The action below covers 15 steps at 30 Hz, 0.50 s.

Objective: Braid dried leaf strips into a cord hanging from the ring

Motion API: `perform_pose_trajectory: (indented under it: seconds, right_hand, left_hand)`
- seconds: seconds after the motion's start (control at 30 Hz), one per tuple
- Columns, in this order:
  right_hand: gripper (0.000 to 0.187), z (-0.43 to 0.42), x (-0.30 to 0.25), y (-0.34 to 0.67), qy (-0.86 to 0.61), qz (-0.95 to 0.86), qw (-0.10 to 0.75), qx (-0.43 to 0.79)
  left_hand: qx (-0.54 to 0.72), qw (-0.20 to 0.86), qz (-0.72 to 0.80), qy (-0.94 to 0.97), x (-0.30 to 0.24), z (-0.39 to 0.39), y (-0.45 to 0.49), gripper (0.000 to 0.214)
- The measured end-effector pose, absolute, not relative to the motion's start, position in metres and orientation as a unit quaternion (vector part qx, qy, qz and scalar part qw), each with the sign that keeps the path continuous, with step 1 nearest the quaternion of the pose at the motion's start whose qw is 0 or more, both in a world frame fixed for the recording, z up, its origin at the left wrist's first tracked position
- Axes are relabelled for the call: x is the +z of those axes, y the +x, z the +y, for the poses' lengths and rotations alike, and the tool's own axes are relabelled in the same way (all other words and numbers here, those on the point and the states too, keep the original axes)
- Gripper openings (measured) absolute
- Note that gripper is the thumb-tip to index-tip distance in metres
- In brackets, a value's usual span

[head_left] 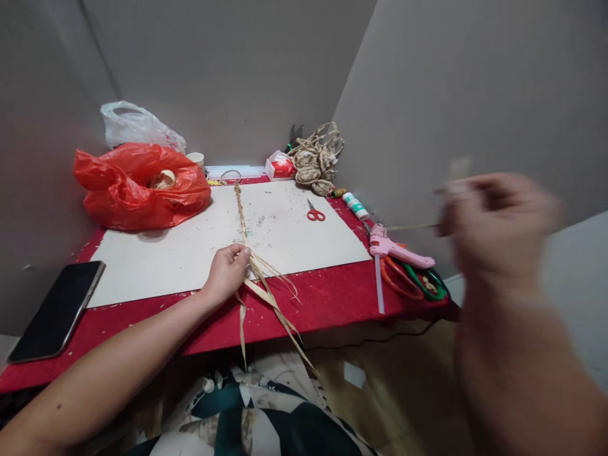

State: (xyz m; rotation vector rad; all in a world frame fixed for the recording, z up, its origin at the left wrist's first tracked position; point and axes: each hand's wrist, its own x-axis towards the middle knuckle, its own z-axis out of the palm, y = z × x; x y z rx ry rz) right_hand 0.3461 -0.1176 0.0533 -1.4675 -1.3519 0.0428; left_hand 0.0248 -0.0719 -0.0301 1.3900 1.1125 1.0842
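My left hand (230,269) is closed in a pinch on the lower end of a narrow raffia braid (240,212). The braid runs away from me up the white board. Below the pinch, loose pale raffia strands (268,294) fan out and hang over the table's front edge. Raised at the right, well apart from the braid, my right hand (498,221) is smeared by motion. Its fingers look bent together, and a thin strand (413,227) stretches leftward from them. A pale blurred patch shows above its fingertips; I cannot make out what it is.
The white board (142,272) lies on a red cloth (323,304). Red-handled scissors (315,214), a pink glue gun (399,249), larger scissors (403,278) and a white bottle (355,206) lie rightward. Behind are rope coils (313,164); leftward, a red bag (142,190) and phone (57,310).
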Motion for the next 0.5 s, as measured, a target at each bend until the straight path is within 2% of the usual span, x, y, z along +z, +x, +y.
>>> perform_pose_trajectory:
  seconds: [0.1,0.13,0.23,0.3,0.37,0.43,0.5]
  right_hand:
    - [0.011,-0.090,0.037,0.306,-0.682,-0.593,0.409,0.126]
    - [0.011,-0.088,0.033,0.294,-0.687,-0.610,0.383,0.093]
    - [0.017,-0.100,0.026,0.256,-0.645,-0.649,0.403,0.011]
    - [0.020,-0.115,0.022,0.225,-0.584,-0.700,0.406,0.066]
    - [0.019,-0.127,0.016,0.192,-0.530,-0.773,0.325,0.127]
    - [0.016,-0.132,0.008,0.167,-0.516,-0.813,0.243,0.117]
    - [0.016,-0.131,-0.001,0.154,-0.518,-0.823,0.210,0.104]
  left_hand:
    - [0.447,0.512,0.465,0.568,-0.029,-0.072,0.025,0.027]
    - [0.446,0.515,0.465,0.565,-0.029,-0.072,0.025,0.027]
    - [0.443,0.523,0.463,0.562,-0.028,-0.073,0.025,0.027]
    - [0.440,0.526,0.460,0.564,-0.027,-0.073,0.025,0.027]
    - [0.438,0.528,0.457,0.566,-0.027,-0.073,0.025,0.027]
    - [0.438,0.526,0.459,0.566,-0.026,-0.073,0.025,0.027]
    - [0.439,0.523,0.462,0.566,-0.025,-0.072,0.025,0.027]
